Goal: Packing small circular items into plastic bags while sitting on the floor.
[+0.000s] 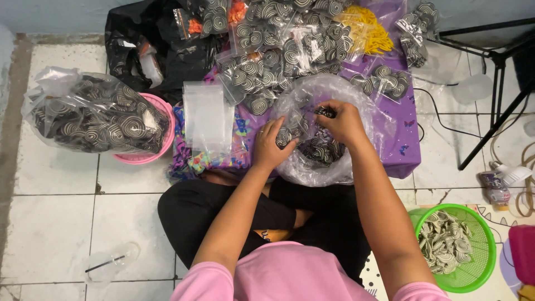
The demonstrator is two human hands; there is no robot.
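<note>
**Hands Working Inside a Bag of Spiral Pieces**

Sitting cross-legged in a pink shirt (290, 276) and black trousers (223, 214) on white floor tiles (50, 223). Reaching both hands into a big clear bag (312, 95) of black-and-white spiral pieces (320, 153) on a purple cloth (404, 139). Clasping a bunch of spirals in the left hand (272, 146); pinching a few in the right hand (343, 121). Lying just left: a stack of small empty clear bags (207, 116). Standing at lower right: a green basket (484, 267) of pale spirals.

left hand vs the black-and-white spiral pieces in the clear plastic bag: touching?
Touching. The head view shows the left hand with its fingers curled around black-and-white spiral pieces at the mouth of the clear plastic bag, with no gap visible.
</note>
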